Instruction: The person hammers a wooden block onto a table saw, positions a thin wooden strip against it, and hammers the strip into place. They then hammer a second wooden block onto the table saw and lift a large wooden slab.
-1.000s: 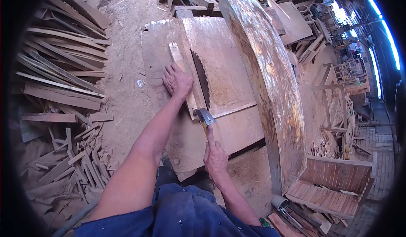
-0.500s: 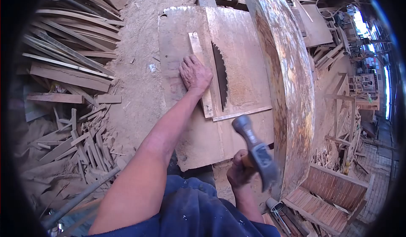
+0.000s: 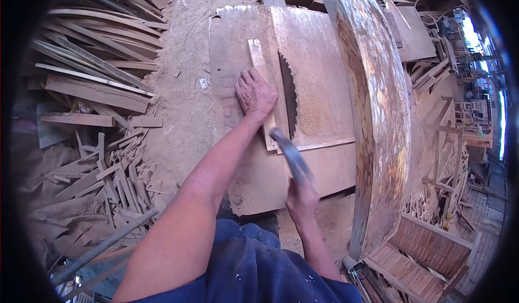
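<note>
My left hand (image 3: 256, 91) is closed over a narrow wooden strip (image 3: 256, 54), pressing it against the wooden saw table (image 3: 230, 43). Just right of the strip, a toothed saw blade (image 3: 290, 95) rises through a slot, close to the hand. A hammer (image 3: 294, 160) is gripped in my right hand (image 3: 303, 197), low over the table's near part. Motion blurs the hammer; its head overlaps the strip's near end in this view. A thin batten (image 3: 324, 143) lies crosswise at the near end of the blade.
A long thick slab with rough bark (image 3: 386, 103) leans along the table's right side. Stacked boards (image 3: 102, 43) and offcuts (image 3: 116, 184) cover the left floor. Sawdust (image 3: 184, 49) lies between them and the table. A slatted wooden piece (image 3: 421, 249) stands at lower right.
My right hand has swung the hammer up and left, from beside the slab to the near end of the strip. My left hand keeps its hold on the strip.
</note>
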`<state>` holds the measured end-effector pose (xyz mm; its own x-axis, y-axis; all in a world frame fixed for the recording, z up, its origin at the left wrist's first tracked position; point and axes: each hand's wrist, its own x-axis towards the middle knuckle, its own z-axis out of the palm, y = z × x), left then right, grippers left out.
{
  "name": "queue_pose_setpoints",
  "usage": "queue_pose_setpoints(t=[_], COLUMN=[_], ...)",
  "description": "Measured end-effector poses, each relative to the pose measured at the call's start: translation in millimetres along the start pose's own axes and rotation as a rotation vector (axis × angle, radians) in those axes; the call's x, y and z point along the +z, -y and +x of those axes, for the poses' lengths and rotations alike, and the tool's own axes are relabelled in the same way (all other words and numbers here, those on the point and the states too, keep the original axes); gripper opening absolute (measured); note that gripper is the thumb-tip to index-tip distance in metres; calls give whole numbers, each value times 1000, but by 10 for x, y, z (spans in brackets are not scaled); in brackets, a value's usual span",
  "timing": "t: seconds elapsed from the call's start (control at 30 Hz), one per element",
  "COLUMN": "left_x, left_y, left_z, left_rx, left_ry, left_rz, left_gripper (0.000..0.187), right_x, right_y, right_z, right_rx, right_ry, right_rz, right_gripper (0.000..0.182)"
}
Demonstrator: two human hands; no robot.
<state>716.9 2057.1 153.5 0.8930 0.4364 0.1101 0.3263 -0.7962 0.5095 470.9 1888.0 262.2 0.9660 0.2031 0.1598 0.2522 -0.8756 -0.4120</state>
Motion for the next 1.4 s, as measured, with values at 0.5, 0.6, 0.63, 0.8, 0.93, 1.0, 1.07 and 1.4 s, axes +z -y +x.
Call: queue_pose_setpoints(t=[0.5,0.6,0.63,0.8,0.93,1.0,1.07,1.4], left_x=[5,8,-2,-16,52,58,29,-40], left_y=[6,36,20,9,30,34,24,-55], left_z=[4,-22,-8,7,-116,-11,-17,-18], left_rx=[-24,1,-7,-38,-27,-16,-19,-37], left_ry=[43,23,39,87,47,4,10,17], left_rz=[15,2,17,55,96,121,100,182], left_gripper=[60,60,60,62,64,64,61,59], right_x=[223,-120,-72,193,-39,-71,-48,288], right_y=[-274,-87,-149,-660,-1030,-1215,-1295,-2107], right_z=[24,46,18,-264,-638,-606,-589,596], right_rx=[102,-58,-113,-34,-185,-231,-237,-250], right_ry=[-22,-327,-362,195,234,257,299,12], right_rz=[196,321,309,41,-4,-12,23,10], right_gripper=[40,41,44,69,70,70,69,44])
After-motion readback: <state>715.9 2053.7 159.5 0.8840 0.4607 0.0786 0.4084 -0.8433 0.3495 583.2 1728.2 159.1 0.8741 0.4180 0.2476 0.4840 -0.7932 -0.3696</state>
